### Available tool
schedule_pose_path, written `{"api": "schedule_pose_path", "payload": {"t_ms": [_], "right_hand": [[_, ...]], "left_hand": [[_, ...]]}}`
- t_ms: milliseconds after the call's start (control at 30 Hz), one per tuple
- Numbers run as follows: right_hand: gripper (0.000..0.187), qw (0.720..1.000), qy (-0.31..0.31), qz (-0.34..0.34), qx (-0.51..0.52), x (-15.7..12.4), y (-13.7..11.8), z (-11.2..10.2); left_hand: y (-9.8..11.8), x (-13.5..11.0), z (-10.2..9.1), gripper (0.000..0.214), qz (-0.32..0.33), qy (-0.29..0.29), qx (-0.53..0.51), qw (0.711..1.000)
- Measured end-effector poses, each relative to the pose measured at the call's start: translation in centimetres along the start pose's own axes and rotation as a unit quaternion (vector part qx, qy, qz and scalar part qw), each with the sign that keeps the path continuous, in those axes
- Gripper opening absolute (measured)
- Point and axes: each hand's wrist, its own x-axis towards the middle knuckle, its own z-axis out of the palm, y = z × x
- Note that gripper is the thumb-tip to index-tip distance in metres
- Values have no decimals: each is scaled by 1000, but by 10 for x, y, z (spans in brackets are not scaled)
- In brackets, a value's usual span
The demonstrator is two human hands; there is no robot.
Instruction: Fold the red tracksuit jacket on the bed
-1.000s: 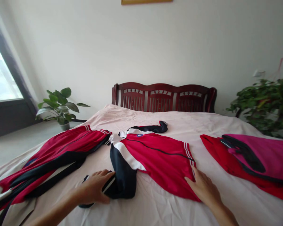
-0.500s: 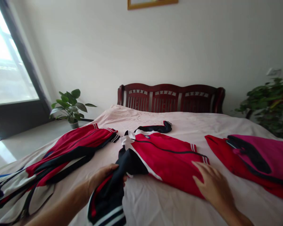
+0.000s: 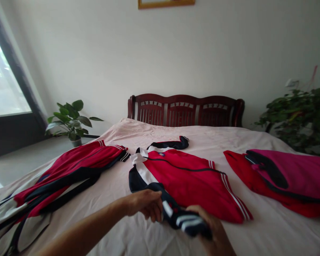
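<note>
Room: bedroom with pale walls, a gold-framed picture (image 3: 165, 3) cut off by the top of the view, a bright window (image 3: 2, 78) on the far left, and a pale tiled floor (image 3: 13, 167) beneath it.
Bed: wide bed with a dark red wooden headboard (image 3: 185, 112) and a pale pink sheet (image 3: 272, 231), slightly wrinkled.
Plants: a broad-leaved potted plant (image 3: 70, 121) on the floor by the window side; a bushier plant (image 3: 296, 113) in the right corner.
Main garment: red track jacket (image 3: 186, 183) with navy piping and a white collar, laid flat and face up mid-bed, its white-striped hem toward the right.
Sleeve: navy sleeve (image 3: 185, 222) with white cuff stripes, lifted and drawn across the jacket's lower front.
Left hand (image 3: 144, 204): fingers curled, gripping the navy sleeve partway along.
Right hand (image 3: 212, 229): closed around the cuff end, partly hidden beneath it.
Left of the jacket: a red, navy and white tracksuit garment (image 3: 69, 174), lying in long folds well apart from the hands.
Right of the jacket: a red garment with a magenta layer on top (image 3: 280, 177), black trim showing, just beyond the jacket's hem.
</note>
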Motion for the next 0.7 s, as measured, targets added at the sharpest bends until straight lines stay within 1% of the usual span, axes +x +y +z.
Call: {"api": "schedule_pose_path", "payload": {"t_ms": [33, 67, 100, 133, 167, 200, 233, 267, 300, 333, 367, 400, 433, 467, 500, 533, 567, 600, 633, 700], "right_hand": [[34, 993, 64, 73, 61, 14, -1, -14], [34, 973, 145, 135, 119, 30, -1, -31], [35, 946, 223, 153, 181, 48, 2, -49], [34, 922, 273, 147, 232, 65, 7, -68], [34, 906, 310, 138, 254, 80, 15, -85], [32, 900, 328, 152, 245, 91, 26, -101], [32, 898, 343, 176, 212, 96, 38, -114], [33, 894, 353, 195, 194, 96, 52, -123], [35, 899, 350, 214, 157, 89, 66, -129], [38, 906, 339, 233, 98, 78, 80, -131], [42, 914, 318, 252, 16, 64, 93, -132], [46, 913, 290, 271, -91, 48, 104, -131], [52, 899, 258, 290, -205, 31, 114, -129], [57, 871, 224, 308, -310, 16, 122, -127], [61, 839, 197, 324, -390, 3, 127, -124], [64, 811, 173, 337, -446, -6, 130, -122], [65, 794, 153, 344, -477, -11, 132, -120], [63, 789, 137, 353, -483, -12, 132, -120], [60, 793, 123, 363, -474, -11, 132, -120], [53, 810, 112, 383, -430, -2, 131, -127]], "left_hand": [[-2, 3, -19, 61, 25, 41, 106, 993], [-3, 6, -40, 54, 48, 88, 180, 979], [-5, 9, -60, 42, 65, 123, 223, 965], [-7, 12, -80, 32, 78, 148, 253, 953], [-10, 14, -99, 30, 88, 168, 281, 941], [-14, 16, -115, 33, 96, 182, 309, 929], [-19, 18, -128, 40, 102, 192, 334, 917], [-24, 19, -138, 46, 106, 200, 356, 907], [-31, 21, -145, 52, 110, 205, 376, 897], [-38, 23, -150, 56, 113, 210, 394, 888], [-44, 26, -153, 57, 118, 215, 411, 878], [-50, 30, -154, 55, 124, 223, 425, 868], [-56, 34, -154, 50, 130, 233, 437, 859], [-60, 38, -154, 42, 137, 242, 447, 850], [-62, 43, -153, 34, 144, 250, 455, 842], [-64, 47, -153, 28, 152, 256, 461, 836], [-63, 51, -153, 26, 159, 259, 466, 831], [-61, 54, -154, 26, 165, 259, 469, 828], [-58, 55, -155, 27, 170, 259, 471, 826], [-51, 52, -159, 34, 173, 260, 474, 823]]}}
